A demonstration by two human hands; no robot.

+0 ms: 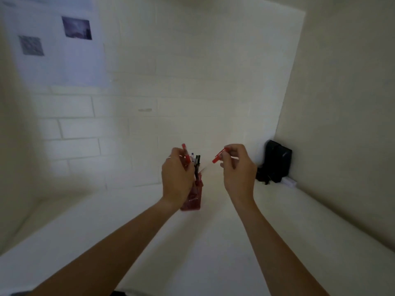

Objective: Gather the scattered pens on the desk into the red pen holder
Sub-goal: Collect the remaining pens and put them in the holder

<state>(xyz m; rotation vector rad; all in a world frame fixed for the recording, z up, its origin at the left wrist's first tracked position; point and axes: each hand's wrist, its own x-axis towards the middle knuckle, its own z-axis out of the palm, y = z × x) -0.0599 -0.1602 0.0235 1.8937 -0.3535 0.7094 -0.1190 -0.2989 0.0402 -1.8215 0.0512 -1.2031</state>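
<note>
The red pen holder (195,199) stands on the white desk (213,242) near the back wall, with several dark pens (197,162) sticking up out of it. My left hand (176,178) hovers just left of and above the holder, fingers closed on a red pen (186,154) that points upward. My right hand (237,167) is to the right of the holder, raised above the desk, pinching another red pen (218,156) whose capped end tilts down toward the holder. The holder's left side is hidden behind my left hand.
A black bag or pouch (275,161) stands in the right back corner against the side wall, with a small white object (289,181) beside it. A paper sheet with two pictures (55,41) hangs on the brick wall at upper left.
</note>
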